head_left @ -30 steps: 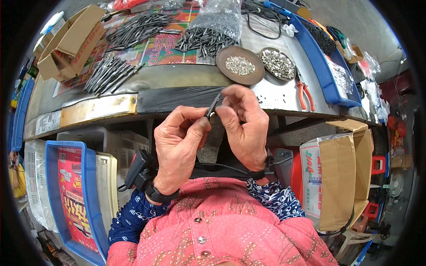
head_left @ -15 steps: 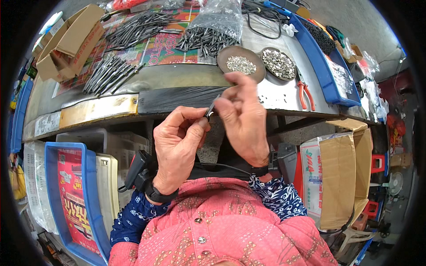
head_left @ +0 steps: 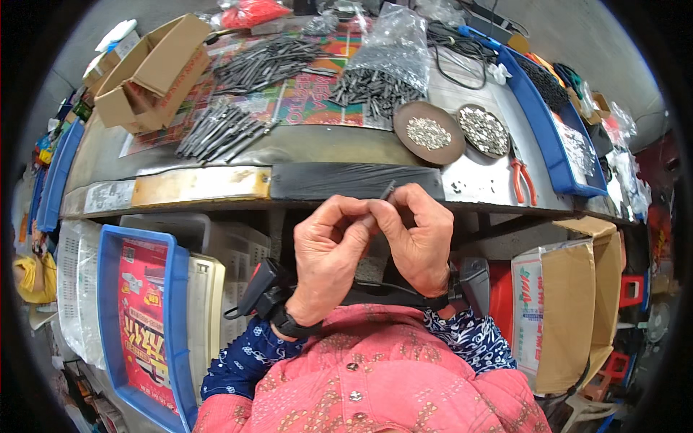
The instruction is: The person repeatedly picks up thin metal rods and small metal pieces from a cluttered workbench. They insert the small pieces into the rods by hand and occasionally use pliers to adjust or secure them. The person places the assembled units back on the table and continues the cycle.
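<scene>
In front of the bench's near edge, my left hand and my right hand meet, thumbs and fingertips pressed together. Both pinch one slim dark rod-like part; its grey tip sticks up beyond my right fingers, and the rest is hidden. Beyond my right hand, a brown round dish bears small silvery metal pieces. Beside it, a second dish holds larger shiny metal pieces. Slim black parts lie in a row to the left, with a bigger heap of black parts behind.
Red-handled pliers lie right of the dishes, near a long blue tray. A clear plastic bag spills short black parts. An open cardboard box stands far left. Below the bench are a blue bin and a carton.
My right hand, blurred and raised with fingers spread before, has come down and closed in beside my left fingertips on the slim part. The whole view has shifted, placing the bench further right.
</scene>
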Available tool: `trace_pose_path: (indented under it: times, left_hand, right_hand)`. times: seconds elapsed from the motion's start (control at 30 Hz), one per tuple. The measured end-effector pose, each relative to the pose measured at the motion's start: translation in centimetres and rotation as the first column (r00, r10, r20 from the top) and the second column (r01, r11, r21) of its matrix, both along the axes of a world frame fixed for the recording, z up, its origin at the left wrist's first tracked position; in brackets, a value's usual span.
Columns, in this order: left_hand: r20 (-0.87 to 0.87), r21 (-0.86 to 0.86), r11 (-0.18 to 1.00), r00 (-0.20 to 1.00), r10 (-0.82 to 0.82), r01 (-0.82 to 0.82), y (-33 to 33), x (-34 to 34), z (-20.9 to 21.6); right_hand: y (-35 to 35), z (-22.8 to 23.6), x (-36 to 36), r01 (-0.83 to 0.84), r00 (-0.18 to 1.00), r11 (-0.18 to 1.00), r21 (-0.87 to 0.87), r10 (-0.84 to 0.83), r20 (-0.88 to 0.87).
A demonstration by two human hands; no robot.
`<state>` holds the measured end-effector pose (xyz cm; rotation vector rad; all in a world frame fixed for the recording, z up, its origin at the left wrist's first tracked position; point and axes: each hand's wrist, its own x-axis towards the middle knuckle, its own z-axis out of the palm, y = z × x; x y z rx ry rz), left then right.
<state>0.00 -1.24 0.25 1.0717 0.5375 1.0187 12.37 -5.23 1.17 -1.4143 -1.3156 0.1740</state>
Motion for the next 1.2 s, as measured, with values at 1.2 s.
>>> trace_pose_path:
  times: [1.2]
  left_hand:
    - [-0.363, 0.779, 0.627, 0.808, 0.464, -0.01, 5.5, -4.1, 0.7]
  right_hand:
    - [2.1, -0.5, 1.9, -0.05, 0.98, 0.998, 0.042, 0.041, 0.192]
